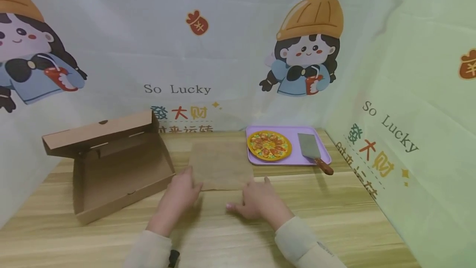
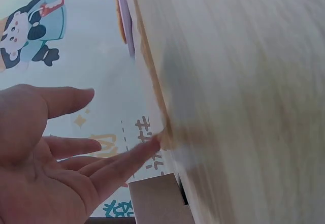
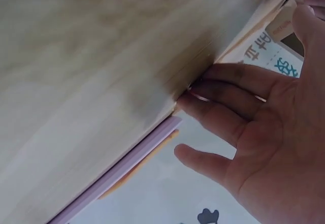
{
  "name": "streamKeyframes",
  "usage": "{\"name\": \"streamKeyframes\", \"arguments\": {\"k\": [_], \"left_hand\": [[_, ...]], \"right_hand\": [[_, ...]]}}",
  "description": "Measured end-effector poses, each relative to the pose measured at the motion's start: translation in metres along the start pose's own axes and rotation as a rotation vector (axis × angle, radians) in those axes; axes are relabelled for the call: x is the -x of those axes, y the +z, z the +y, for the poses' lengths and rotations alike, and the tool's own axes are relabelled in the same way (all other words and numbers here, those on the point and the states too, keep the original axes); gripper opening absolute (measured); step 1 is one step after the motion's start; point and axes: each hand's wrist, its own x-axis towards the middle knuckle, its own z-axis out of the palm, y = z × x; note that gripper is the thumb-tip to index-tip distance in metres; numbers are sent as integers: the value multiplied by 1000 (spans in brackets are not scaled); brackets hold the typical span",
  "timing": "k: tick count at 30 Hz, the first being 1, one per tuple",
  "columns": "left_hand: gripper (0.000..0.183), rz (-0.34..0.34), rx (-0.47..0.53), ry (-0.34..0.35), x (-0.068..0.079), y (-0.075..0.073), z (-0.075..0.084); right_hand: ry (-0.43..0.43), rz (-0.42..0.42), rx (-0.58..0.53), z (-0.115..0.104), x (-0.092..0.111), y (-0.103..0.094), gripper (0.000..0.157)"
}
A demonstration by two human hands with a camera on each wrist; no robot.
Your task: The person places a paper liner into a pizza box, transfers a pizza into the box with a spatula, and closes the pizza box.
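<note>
A flat sheet of brown paper (image 1: 221, 166) lies on the wooden table in the middle of the head view. My left hand (image 1: 182, 189) is at its near left corner, and in the left wrist view a straight fingertip (image 2: 154, 141) touches the paper's edge (image 2: 155, 84). At the near right corner, my right hand (image 1: 258, 197) rests its fingertips along the paper's near edge, thumb spread to the left. Neither hand grips anything. Beside the left hand stands a brown cardboard pizza box (image 1: 122, 177) with its lid raised.
Behind the right hand, a purple tray (image 1: 297, 135) holds a toy pizza (image 1: 269, 146) and a spatula (image 1: 308, 146), whose wooden handle sticks out over the tray's front edge. A printed cloth (image 1: 230, 53) hangs behind and beside the table (image 1: 223, 239).
</note>
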Motion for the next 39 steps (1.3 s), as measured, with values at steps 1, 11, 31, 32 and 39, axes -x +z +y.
{"name": "streamKeyframes", "arguments": {"k": [1, 11, 31, 32, 39], "left_hand": [[69, 2, 13, -9, 1, -1, 0], [71, -36, 128, -113, 11, -5, -8], [65, -72, 310, -196, 24, -3, -15], [65, -79, 282, -193, 24, -3, -16], [53, -57, 223, -194, 26, 2, -18]], "right_hand": [[3, -2, -15, 1, 3, 0, 78], [-2, -12, -5, 3, 30, -4, 65], [-11, -7, -93, 7, 38, -10, 38], [-10, -8, -93, 6, 39, -11, 38], [21, -56, -106, 2, 48, -14, 39]]}}
